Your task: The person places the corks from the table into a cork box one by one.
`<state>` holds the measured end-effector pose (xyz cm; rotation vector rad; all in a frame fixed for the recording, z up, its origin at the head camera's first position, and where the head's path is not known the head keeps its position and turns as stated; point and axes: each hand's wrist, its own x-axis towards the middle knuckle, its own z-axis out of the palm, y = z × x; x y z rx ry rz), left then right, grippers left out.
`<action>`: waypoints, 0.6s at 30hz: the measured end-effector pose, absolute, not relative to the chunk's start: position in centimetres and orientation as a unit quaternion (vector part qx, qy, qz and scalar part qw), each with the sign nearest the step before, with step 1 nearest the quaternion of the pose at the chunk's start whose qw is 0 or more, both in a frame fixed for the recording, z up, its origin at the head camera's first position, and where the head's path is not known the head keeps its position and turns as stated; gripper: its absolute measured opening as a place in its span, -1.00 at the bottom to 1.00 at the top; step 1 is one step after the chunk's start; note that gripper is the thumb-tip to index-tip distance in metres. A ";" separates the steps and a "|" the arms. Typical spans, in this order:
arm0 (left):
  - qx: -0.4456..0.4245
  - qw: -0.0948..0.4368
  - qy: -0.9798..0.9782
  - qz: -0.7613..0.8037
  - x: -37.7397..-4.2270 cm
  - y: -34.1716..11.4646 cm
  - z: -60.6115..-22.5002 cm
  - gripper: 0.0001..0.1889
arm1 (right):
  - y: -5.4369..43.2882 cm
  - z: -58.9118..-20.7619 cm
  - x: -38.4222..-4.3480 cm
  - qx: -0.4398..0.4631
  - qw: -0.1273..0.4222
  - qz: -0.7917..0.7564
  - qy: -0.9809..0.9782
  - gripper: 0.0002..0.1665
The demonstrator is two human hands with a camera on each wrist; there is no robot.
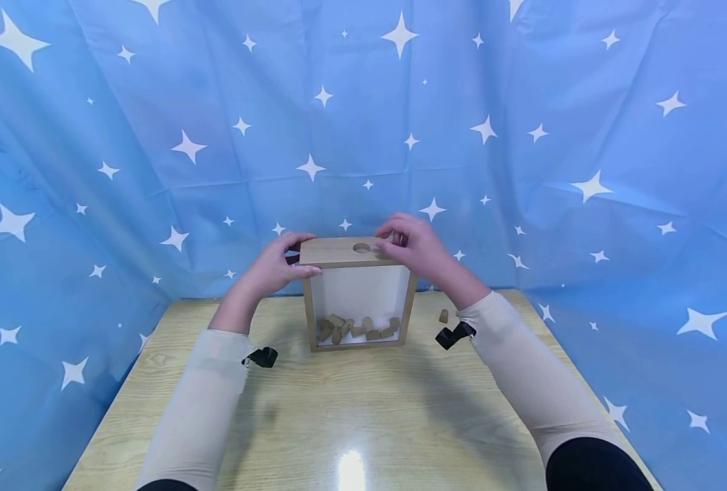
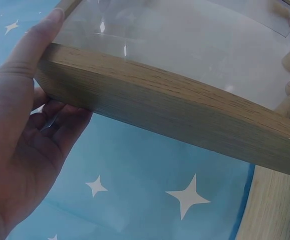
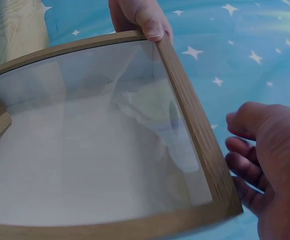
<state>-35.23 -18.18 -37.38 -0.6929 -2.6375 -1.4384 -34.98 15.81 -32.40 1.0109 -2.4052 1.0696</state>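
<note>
A wooden box frame [image 1: 307,307] with a clear front and a pale back stands upright on the table. Its top has a round hole [image 1: 361,248]. Several corks [image 1: 372,335] lie along the bottom inside; some look blurred in the left wrist view. My left hand [image 1: 275,262] grips the top left corner, thumb on the front edge and fingers behind. Just right of the hole, my right hand [image 1: 415,245] hovers at the top with fingers loosely bent; the right wrist view shows that hand [image 3: 277,160] holding nothing and apart from the frame.
One loose cork [image 1: 444,316] is on the wooden table [image 1: 314,409], right of the box. A blue curtain [image 1: 363,123] with white stars hangs close behind the box and along both sides. Small black wrist mounts [image 1: 264,356] stick out from both sleeves.
</note>
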 end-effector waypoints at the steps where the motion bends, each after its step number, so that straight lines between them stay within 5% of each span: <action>1: -0.224 0.028 -0.855 -0.467 -35.3 -18.2 -37.4 -0.16 | 16.2 -32.5 -34.9 0.352 0.166 0.376 -0.841 -0.87; 18: -0.216 0.023 -0.859 -0.463 -34.9 -18.1 -37.3 -0.17 | 23.3 -34.6 -33.8 0.285 0.238 0.406 -0.835 -0.89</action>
